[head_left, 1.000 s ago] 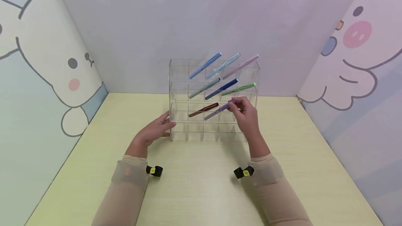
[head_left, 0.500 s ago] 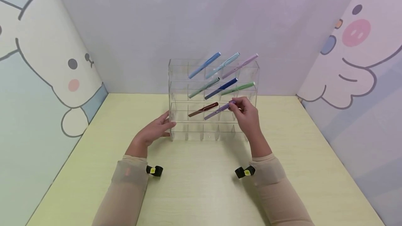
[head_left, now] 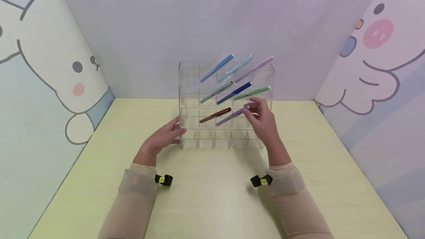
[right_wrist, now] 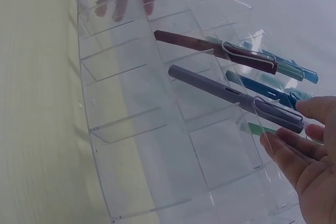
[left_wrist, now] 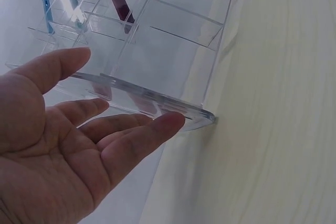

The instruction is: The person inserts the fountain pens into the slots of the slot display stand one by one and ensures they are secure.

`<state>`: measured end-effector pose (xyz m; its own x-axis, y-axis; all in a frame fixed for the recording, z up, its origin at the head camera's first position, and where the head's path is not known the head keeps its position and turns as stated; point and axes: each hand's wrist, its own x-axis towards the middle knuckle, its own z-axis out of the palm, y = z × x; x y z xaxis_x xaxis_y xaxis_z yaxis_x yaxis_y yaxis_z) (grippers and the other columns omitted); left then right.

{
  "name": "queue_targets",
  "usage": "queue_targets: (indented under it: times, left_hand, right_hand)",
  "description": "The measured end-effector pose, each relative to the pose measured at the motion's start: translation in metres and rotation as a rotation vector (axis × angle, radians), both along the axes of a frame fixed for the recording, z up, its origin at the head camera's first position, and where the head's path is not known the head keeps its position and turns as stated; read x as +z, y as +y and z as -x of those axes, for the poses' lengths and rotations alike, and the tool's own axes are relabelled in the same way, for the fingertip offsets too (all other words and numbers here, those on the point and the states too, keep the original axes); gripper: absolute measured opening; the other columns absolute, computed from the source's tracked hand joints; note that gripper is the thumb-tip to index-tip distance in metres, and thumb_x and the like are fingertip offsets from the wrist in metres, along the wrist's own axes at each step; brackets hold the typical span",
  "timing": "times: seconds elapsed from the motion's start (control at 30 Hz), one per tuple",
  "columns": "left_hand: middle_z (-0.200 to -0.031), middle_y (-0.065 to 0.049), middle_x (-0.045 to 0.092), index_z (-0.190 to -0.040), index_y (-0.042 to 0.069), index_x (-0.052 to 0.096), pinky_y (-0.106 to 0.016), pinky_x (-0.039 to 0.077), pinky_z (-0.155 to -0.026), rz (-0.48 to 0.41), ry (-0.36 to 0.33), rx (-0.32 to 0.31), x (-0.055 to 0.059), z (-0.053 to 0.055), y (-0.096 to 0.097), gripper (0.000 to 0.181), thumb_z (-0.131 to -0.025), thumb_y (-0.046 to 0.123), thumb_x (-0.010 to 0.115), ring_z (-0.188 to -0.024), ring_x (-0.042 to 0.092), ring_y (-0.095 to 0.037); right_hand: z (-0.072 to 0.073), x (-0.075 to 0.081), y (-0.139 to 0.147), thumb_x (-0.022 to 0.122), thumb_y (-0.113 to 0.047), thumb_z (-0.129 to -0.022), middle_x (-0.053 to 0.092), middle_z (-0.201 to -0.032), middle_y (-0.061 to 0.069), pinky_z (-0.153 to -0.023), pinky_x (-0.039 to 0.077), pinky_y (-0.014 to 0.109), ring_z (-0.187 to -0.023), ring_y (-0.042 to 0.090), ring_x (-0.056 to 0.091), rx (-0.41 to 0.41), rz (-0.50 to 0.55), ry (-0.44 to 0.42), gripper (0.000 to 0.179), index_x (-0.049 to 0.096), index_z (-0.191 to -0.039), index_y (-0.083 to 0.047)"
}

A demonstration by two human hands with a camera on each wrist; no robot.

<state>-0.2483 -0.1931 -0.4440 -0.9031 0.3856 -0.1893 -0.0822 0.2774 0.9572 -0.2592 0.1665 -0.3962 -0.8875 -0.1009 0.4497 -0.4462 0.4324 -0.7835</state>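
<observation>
A clear acrylic pen rack (head_left: 206, 144) stands upright on the table, with several slim capped pens slanting in its tiers. My right hand (head_left: 263, 121) is at the raised cap end of the purple pen (head_left: 229, 117), which leans in the third tier. In the right wrist view, thumb and fingers stand apart around that cap (right_wrist: 278, 116). Left of it lies the dark red pen (head_left: 215, 115). My left hand (head_left: 162, 137) rests against the rack's left side, fingers fairly straight on the side panel (left_wrist: 142, 94) and thumb extended at its front edge.
In the second tier sit a grey-green pen (head_left: 216, 92), a dark blue pen (head_left: 234, 93) and a green pen (head_left: 253, 93). Above them are a blue pen (head_left: 216, 68), a light blue pen (head_left: 235, 68) and a pink pen (head_left: 254, 69). A pale wall (head_left: 212, 17) rises behind.
My right hand's fingers have spread from the purple pen's cap, and the hand has shifted slightly right. The purple pen stays in its slot. My left hand keeps its place.
</observation>
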Motion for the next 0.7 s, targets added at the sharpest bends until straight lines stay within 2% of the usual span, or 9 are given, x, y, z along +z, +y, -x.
queue_targets:
  times: [0.1, 0.2, 0.4, 0.53, 0.63, 0.7]
  left_hand:
    - [-0.162, -0.013, 0.022, -0.159, 0.033, 0.008, -0.051, 0.047, -0.104, 0.004, 0.008, 0.0, 0.0, 0.0, -0.001, 0.074, -0.101, 0.034, 0.055, -0.142, 0.037, -0.032]
    - [-0.163, -0.012, 0.021, -0.159, 0.032, 0.007, -0.05, 0.047, -0.104, 0.018, 0.018, 0.008, 0.003, -0.001, -0.003, 0.076, -0.1, 0.036, 0.056, -0.141, 0.039, -0.031]
    - [-0.165, -0.007, 0.014, -0.159, 0.03, 0.004, -0.053, 0.042, -0.108, 0.026, 0.081, 0.063, 0.016, -0.006, -0.007, 0.078, -0.101, 0.036, 0.055, -0.141, 0.039, -0.033]
    - [-0.165, -0.006, 0.014, -0.16, 0.027, 0.007, -0.053, 0.038, -0.111, 0.05, 0.167, 0.139, 0.025, -0.01, -0.006, 0.074, -0.102, 0.038, 0.052, -0.145, 0.033, -0.032]
    - [-0.165, 0.0, 0.015, -0.159, 0.03, 0.01, -0.055, 0.032, -0.114, 0.114, 0.245, 0.214, 0.031, -0.013, -0.004, 0.072, -0.101, 0.043, 0.051, -0.148, 0.026, -0.027]
    - [-0.164, -0.001, 0.018, -0.159, 0.034, 0.01, -0.057, 0.031, -0.114, 0.183, 0.294, 0.261, 0.033, -0.016, -0.003, 0.072, -0.1, 0.048, 0.05, -0.148, 0.027, -0.028]
  right_hand:
    - [-0.001, 0.003, 0.004, 0.063, -0.032, -0.097, 0.065, -0.124, 0.01, -0.096, 0.053, 0.042, -0.112, 0.023, 0.064, 0.014, -0.016, -0.002, 0.047, 0.047, -0.137, -0.013]
    - [-0.002, 0.006, 0.007, 0.062, -0.031, -0.098, 0.065, -0.125, 0.009, -0.096, 0.053, 0.042, -0.113, 0.023, 0.063, 0.016, -0.043, 0.023, 0.046, 0.049, -0.138, -0.013]
    - [-0.007, 0.015, 0.019, 0.059, -0.035, -0.099, 0.064, -0.125, 0.004, -0.094, 0.054, 0.045, -0.114, 0.021, 0.063, -0.031, -0.108, 0.094, 0.046, 0.05, -0.138, -0.015]
    - [-0.011, 0.019, 0.026, 0.058, -0.038, -0.099, 0.064, -0.128, 0.004, -0.095, 0.053, 0.048, -0.116, 0.021, 0.063, -0.059, -0.133, 0.102, 0.047, 0.05, -0.139, -0.016]
    - [-0.012, 0.02, 0.03, 0.058, -0.035, -0.099, 0.064, -0.128, 0.006, -0.096, 0.052, 0.048, -0.116, 0.023, 0.063, -0.073, -0.129, 0.104, 0.046, 0.05, -0.139, -0.015]
    - [-0.012, 0.019, 0.032, 0.058, -0.033, -0.099, 0.064, -0.129, 0.008, -0.096, 0.052, 0.05, -0.116, 0.025, 0.063, -0.077, -0.118, 0.107, 0.045, 0.05, -0.139, -0.014]
